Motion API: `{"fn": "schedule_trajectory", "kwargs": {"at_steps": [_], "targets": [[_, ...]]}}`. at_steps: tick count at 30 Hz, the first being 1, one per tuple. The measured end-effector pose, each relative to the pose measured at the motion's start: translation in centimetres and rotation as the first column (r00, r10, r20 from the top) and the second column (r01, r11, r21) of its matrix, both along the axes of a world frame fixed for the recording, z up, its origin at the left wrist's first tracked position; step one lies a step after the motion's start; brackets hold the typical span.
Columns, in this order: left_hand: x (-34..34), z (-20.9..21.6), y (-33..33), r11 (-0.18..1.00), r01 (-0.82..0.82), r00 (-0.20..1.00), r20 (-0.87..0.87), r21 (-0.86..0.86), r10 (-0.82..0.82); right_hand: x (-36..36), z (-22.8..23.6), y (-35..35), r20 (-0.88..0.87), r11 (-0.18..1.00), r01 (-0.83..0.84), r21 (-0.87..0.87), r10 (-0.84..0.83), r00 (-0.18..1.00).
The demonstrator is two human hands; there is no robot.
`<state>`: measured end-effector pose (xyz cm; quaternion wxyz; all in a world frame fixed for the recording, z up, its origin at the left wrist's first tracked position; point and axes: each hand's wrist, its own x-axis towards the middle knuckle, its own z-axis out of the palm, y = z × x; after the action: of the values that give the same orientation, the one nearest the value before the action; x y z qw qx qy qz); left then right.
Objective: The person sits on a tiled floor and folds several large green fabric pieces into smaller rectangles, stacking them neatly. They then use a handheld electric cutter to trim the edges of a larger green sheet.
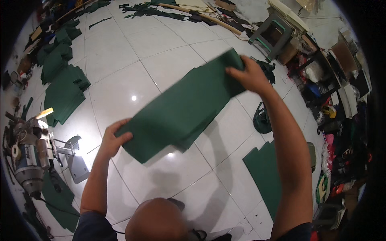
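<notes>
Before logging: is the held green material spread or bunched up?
Spread out: the green material extends in a broad panel from left hand to right hand.

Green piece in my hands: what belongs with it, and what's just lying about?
Likely belongs:
- green piece, in left hand and right hand
- green stacks on the floor
- perhaps the grey machine

Apparently lying about:
- grey stool
- green scraps

White glare washes the metal plate (79, 170) left of the left fingers (127, 137); glints spot the bright floor (116, 46) near them. Soft shadows stretch below the right fingers (235, 73), which blur slightly. Far outside both, the view bends and blackens.
</notes>
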<state>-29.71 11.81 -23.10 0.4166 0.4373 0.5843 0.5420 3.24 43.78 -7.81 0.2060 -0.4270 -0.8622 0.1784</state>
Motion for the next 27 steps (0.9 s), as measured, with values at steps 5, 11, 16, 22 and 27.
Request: {"fn": "schedule_trajectory", "kwargs": {"at_steps": [5, 11, 16, 22, 27], "targets": [[-0.7, 0.7, 8.2, 0.996, -0.087, 0.976, 0.199, -0.010, 0.087, -7.8, 3.6, 8.4, 0.161, 0.980, -0.042, 0.192, 0.010, 0.987], [0.4, -6.2, 15.7, 0.934, -0.005, 0.982, 0.174, -0.357, 0.072, -8.8, -6.2, 9.6, 0.413, 0.928, 0.120, 0.354, -0.270, 0.870], [1.9, -8.5, 17.6, 0.881, -0.073, 0.993, 0.052, -0.468, 0.110, 2.0, -11.7, 3.6, 0.365, 0.997, -0.055, 0.052, 0.032, 0.930], [0.0, -10.3, 16.1, 0.911, -0.047, 0.971, 0.196, -0.411, 0.138, 15.7, -8.5, -3.5, 0.617, 0.996, 0.054, -0.077, 0.005, 0.787], [1.1, -10.4, 16.6, 0.914, -0.055, 0.990, 0.100, -0.401, 0.104, 31.1, -6.8, -11.1, 0.641, 0.967, 0.250, -0.048, -0.162, 0.750]]}}
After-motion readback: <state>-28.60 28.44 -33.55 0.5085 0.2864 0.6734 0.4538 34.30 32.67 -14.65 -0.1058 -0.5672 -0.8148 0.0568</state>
